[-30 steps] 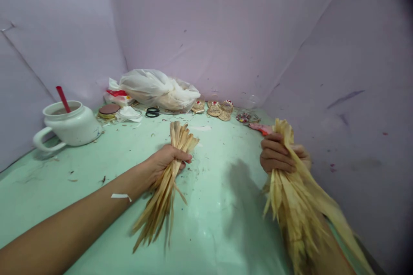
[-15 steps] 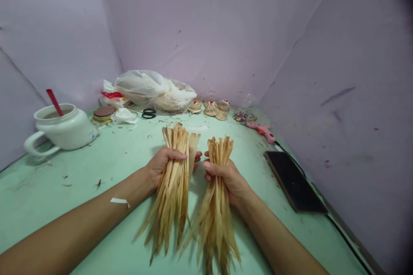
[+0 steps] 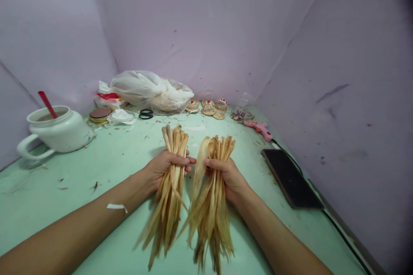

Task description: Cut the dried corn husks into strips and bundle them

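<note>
My left hand [image 3: 166, 165] is closed round a bundle of dried tan leaf strips [image 3: 171, 184], its thumb laid across the front. A similar bundle of dried strips [image 3: 217, 189] is in my right hand [image 3: 227, 172], with the thumb pressed on its upper part. One wide, pale strip [image 3: 200, 165] stands at the left side of the right bundle, under my right thumb. Both bundles point away from me at their trimmed ends, and their ragged, darker tips fan out towards me. The fingers behind the bundles are partly hidden.
At the left stands a white mug [image 3: 61, 131] with a red stick [image 3: 47, 104]. Along the back lie a plastic bag [image 3: 151, 90], black-handled scissors [image 3: 146, 114] and woven ornaments [image 3: 209, 108]. To the right are a pink glue gun [image 3: 260, 129], a phone [image 3: 292, 178] and a cable [image 3: 345, 238].
A wide strip has passed from the left bundle's edge to the right bundle, where my right thumb holds it. The view has shifted slightly.
</note>
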The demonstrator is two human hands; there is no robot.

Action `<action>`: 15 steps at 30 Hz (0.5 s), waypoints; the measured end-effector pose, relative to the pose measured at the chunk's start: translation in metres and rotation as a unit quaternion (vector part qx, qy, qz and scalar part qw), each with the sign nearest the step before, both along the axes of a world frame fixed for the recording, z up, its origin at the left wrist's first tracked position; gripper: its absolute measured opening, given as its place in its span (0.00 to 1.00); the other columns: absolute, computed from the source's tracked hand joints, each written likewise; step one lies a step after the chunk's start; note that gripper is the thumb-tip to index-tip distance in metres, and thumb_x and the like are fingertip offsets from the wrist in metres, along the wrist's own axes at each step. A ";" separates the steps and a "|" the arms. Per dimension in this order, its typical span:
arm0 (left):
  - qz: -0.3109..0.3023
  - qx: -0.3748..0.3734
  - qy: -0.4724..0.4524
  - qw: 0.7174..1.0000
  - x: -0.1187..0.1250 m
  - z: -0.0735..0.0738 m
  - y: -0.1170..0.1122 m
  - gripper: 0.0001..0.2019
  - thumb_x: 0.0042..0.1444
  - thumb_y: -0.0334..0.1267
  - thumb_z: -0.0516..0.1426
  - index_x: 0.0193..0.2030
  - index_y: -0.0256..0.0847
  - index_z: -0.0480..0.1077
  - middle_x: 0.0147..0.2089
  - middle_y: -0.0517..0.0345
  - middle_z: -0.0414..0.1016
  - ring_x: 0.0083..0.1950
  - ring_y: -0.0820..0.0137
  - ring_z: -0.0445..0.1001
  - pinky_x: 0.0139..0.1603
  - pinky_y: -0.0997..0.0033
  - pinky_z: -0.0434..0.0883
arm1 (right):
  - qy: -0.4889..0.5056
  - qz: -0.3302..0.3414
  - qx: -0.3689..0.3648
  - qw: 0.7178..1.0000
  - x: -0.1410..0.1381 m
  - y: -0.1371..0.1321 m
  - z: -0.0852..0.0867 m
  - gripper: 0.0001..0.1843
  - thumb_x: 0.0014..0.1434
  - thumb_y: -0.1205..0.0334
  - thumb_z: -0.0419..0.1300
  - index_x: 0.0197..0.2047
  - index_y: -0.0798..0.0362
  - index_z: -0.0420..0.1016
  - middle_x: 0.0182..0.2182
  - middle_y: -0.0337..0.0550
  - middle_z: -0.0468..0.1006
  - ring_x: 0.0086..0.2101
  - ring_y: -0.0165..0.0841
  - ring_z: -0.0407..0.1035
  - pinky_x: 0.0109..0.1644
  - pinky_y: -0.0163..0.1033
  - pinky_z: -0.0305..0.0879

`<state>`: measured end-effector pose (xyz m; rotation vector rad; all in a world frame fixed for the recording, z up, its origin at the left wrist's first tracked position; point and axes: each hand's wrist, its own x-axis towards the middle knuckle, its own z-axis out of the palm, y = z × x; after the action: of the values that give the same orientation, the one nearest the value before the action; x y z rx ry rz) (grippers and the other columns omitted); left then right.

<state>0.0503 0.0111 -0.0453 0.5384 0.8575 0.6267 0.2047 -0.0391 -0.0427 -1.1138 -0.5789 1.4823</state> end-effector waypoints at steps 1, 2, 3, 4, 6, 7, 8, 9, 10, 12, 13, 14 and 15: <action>0.013 0.027 0.009 1.000 0.001 -0.001 -0.001 0.07 0.40 0.20 0.57 0.28 0.30 0.69 0.23 0.53 0.75 0.18 0.76 0.69 0.19 0.81 0.68 | 0.003 0.010 0.002 1.000 -0.002 -0.001 0.000 0.11 0.35 0.69 0.63 0.29 0.57 0.74 0.19 0.40 0.76 0.19 0.31 0.67 0.26 0.36 0.65; 0.021 0.052 0.015 0.998 0.002 -0.002 -0.003 0.07 0.40 0.19 0.57 0.27 0.31 0.69 0.21 0.56 0.73 0.17 0.78 0.68 0.17 0.82 0.67 | 0.006 0.023 0.004 1.000 -0.003 -0.001 -0.001 0.13 0.36 0.69 0.63 0.31 0.57 0.75 0.21 0.42 0.77 0.21 0.33 0.69 0.27 0.37 0.66; 0.025 0.070 0.022 0.997 0.003 -0.002 -0.005 0.07 0.39 0.19 0.58 0.26 0.31 0.69 0.19 0.58 0.71 0.16 0.78 0.66 0.16 0.83 0.65 | 0.009 0.035 0.002 0.999 -0.005 -0.001 -0.002 0.14 0.37 0.69 0.62 0.32 0.58 0.75 0.22 0.43 0.77 0.22 0.34 0.70 0.27 0.38 0.67; 0.024 0.082 0.029 0.996 0.004 -0.003 -0.006 0.07 0.39 0.20 0.59 0.26 0.31 0.69 0.16 0.60 0.68 0.15 0.79 0.66 0.16 0.83 0.64 | 0.013 0.043 -0.007 0.999 -0.005 -0.002 -0.003 0.14 0.37 0.69 0.61 0.33 0.58 0.75 0.22 0.44 0.77 0.22 0.35 0.70 0.27 0.38 0.67; 0.019 0.088 0.026 0.996 0.005 -0.003 -0.008 0.06 0.40 0.21 0.59 0.26 0.31 0.68 0.16 0.60 0.67 0.16 0.78 0.66 0.16 0.82 0.65 | 0.042 0.042 -0.037 0.998 -0.004 -0.001 -0.005 0.15 0.36 0.71 0.58 0.32 0.57 0.74 0.21 0.42 0.76 0.21 0.34 0.70 0.26 0.37 0.67; 0.016 0.081 0.020 0.996 0.005 -0.003 -0.008 0.06 0.40 0.21 0.59 0.27 0.31 0.68 0.17 0.59 0.69 0.16 0.77 0.67 0.17 0.81 0.66 | 0.067 0.038 -0.050 0.996 -0.002 0.000 -0.006 0.16 0.35 0.72 0.57 0.32 0.57 0.74 0.20 0.40 0.75 0.20 0.32 0.69 0.26 0.36 0.68; 0.013 0.070 0.011 0.997 0.005 -0.002 -0.008 0.07 0.40 0.21 0.59 0.28 0.31 0.68 0.20 0.57 0.71 0.18 0.76 0.68 0.18 0.80 0.68 | 0.097 0.033 -0.059 0.993 0.001 0.001 -0.006 0.17 0.33 0.73 0.56 0.31 0.57 0.73 0.18 0.38 0.72 0.19 0.29 0.67 0.28 0.36 0.69; 0.008 0.058 0.001 0.998 0.004 -0.001 -0.007 0.07 0.41 0.22 0.58 0.30 0.31 0.69 0.23 0.54 0.73 0.19 0.75 0.70 0.20 0.78 0.70 | 0.126 0.031 -0.059 0.990 0.004 0.002 -0.005 0.17 0.32 0.75 0.55 0.31 0.57 0.73 0.16 0.35 0.69 0.18 0.27 0.64 0.30 0.36 0.70; 0.002 0.047 -0.007 0.999 0.003 -0.001 -0.005 0.08 0.41 0.22 0.58 0.31 0.30 0.69 0.26 0.52 0.74 0.21 0.74 0.71 0.22 0.77 0.71 | 0.154 0.032 -0.052 0.986 0.008 0.003 -0.004 0.18 0.31 0.75 0.55 0.30 0.57 0.72 0.15 0.33 0.66 0.18 0.25 0.62 0.32 0.36 0.70; -0.009 0.033 -0.014 0.999 0.000 0.000 -0.003 0.10 0.41 0.22 0.57 0.34 0.30 0.69 0.30 0.50 0.76 0.24 0.72 0.73 0.24 0.75 0.72 | 0.192 0.042 -0.037 0.980 0.014 0.004 -0.001 0.16 0.32 0.75 0.57 0.29 0.56 0.71 0.15 0.31 0.61 0.17 0.23 0.58 0.31 0.33 0.69; -0.012 0.034 -0.018 0.999 -0.001 0.001 -0.003 0.11 0.41 0.21 0.57 0.35 0.31 0.70 0.31 0.49 0.76 0.26 0.72 0.74 0.25 0.75 0.73 | 0.204 0.046 -0.031 0.977 0.016 0.005 0.001 0.14 0.33 0.73 0.59 0.29 0.56 0.71 0.15 0.31 0.60 0.17 0.23 0.57 0.27 0.31 0.67; -0.016 0.038 -0.022 0.999 -0.002 0.000 -0.002 0.13 0.41 0.21 0.56 0.36 0.31 0.70 0.33 0.49 0.76 0.27 0.71 0.74 0.26 0.75 0.73 | 0.211 0.047 -0.027 0.976 0.017 0.004 0.002 0.12 0.35 0.72 0.61 0.28 0.56 0.70 0.15 0.31 0.60 0.18 0.23 0.56 0.23 0.28 0.64; -0.018 0.043 -0.025 0.999 -0.002 0.000 -0.002 0.15 0.41 0.21 0.56 0.38 0.32 0.70 0.34 0.49 0.76 0.29 0.71 0.75 0.27 0.74 0.73 | 0.211 0.049 -0.026 0.976 0.017 0.004 0.003 0.11 0.35 0.70 0.63 0.27 0.56 0.69 0.16 0.32 0.60 0.18 0.22 0.56 0.20 0.26 0.60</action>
<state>0.0481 0.0094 -0.0452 0.6120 0.7756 0.6431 0.2215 -0.0349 -0.0395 -0.7817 -0.3017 1.7657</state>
